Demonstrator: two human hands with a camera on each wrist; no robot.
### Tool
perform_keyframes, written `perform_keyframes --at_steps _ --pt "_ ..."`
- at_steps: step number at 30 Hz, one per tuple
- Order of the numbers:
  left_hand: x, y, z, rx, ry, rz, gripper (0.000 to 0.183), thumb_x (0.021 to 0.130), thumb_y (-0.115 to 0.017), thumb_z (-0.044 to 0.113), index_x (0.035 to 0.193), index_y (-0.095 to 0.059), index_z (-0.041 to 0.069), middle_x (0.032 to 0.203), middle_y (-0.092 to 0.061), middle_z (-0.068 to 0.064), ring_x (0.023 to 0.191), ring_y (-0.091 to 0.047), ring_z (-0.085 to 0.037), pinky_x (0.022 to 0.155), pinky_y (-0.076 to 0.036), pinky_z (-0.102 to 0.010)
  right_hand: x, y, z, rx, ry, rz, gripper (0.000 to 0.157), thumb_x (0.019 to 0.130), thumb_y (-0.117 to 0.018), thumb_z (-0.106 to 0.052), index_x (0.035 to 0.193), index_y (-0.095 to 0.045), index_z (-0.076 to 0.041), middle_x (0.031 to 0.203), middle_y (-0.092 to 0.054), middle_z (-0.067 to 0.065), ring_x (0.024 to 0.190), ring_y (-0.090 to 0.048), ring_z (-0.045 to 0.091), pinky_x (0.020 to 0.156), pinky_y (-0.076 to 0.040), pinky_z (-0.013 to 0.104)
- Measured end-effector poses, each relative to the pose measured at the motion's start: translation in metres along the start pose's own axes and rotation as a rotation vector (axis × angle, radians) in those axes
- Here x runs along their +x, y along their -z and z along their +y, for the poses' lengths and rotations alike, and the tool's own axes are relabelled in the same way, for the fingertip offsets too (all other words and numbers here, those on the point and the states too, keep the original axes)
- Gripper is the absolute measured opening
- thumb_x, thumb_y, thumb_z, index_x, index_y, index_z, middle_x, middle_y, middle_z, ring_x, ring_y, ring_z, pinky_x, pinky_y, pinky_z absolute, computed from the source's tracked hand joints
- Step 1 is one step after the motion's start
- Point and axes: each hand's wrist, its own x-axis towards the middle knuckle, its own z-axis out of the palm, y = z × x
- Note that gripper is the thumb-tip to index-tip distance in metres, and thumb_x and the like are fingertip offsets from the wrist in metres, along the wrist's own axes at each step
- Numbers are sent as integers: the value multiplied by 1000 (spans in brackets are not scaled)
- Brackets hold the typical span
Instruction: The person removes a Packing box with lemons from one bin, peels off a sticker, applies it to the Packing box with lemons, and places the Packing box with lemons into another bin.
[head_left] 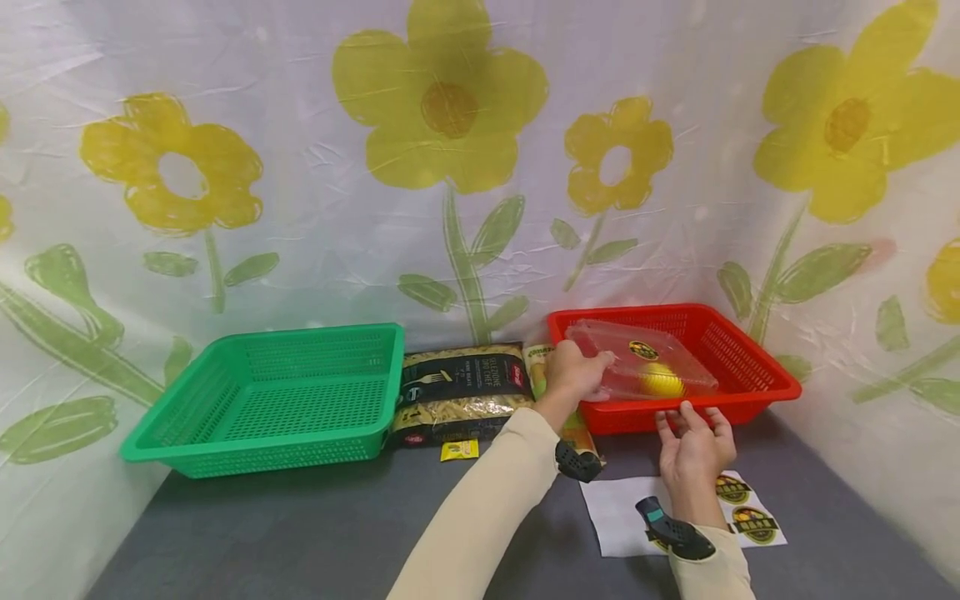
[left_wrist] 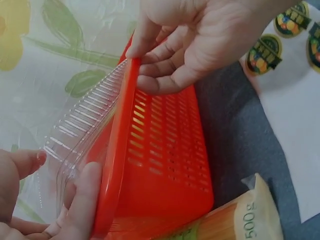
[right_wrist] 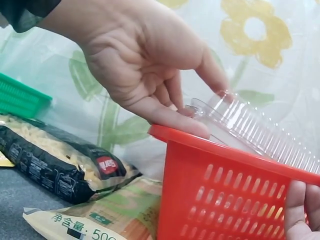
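A clear plastic container (head_left: 626, 350) with a dark round sticker on top lies tilted inside the red basket (head_left: 750, 367). My left hand (head_left: 576, 372) pinches its left end, thumb above and fingers below, at the basket's rim. A yellow, rounded thing (head_left: 663, 381) shows through the clear plastic; whether it lies in or under the container I cannot tell. My right hand (head_left: 696, 446), palm up, holds the basket's front rim, with fingers curled against the outer wall in the left wrist view.
A green basket (head_left: 300, 400) stands at the left. Between the baskets lie a pasta bag (head_left: 461, 392), a small yellow packet (head_left: 459, 451) and a 500 g package (right_wrist: 120, 212). A white sticker sheet (head_left: 618, 512) lies under my right forearm. A flowered curtain (head_left: 300, 250) hangs behind.
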Motion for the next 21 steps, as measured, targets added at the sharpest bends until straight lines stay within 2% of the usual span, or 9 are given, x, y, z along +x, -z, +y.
perform_keyframes --at_steps 4,10,14,21 --pt "-1 1 3 133 -14 -14 47 88 -81 34 115 -63 -1 85 -62 -10 47 -66 -21 48 -56 -28 0 1 2 -4 4 -3 44 91 -76 -22 127 -49 -22 126 -51 1 107 -56 21 88 -59 30" --pt "3 0 7 340 -78 -44 40 92 -75 40 99 -64 2 60 -63 -9 40 -63 -18 44 -51 -24 0 0 0 2 4 -7 46 91 -76 -21 127 -49 -21 126 -50 2 107 -55 21 87 -59 30" --pt "1 2 6 325 -78 -49 41 92 -75 41 97 -64 2 60 -63 -9 40 -63 -18 43 -51 -24 0 -1 -1 6 -8 -2 51 88 -79 -24 129 -48 -21 126 -49 2 107 -54 20 87 -59 30" --pt "-3 11 3 207 -59 -58 44 91 -77 36 109 -63 -1 77 -60 -10 44 -65 -21 45 -54 -27 0 0 -1 25 -10 -3 45 92 -75 -19 126 -47 -20 120 -47 2 103 -51 20 85 -59 29"
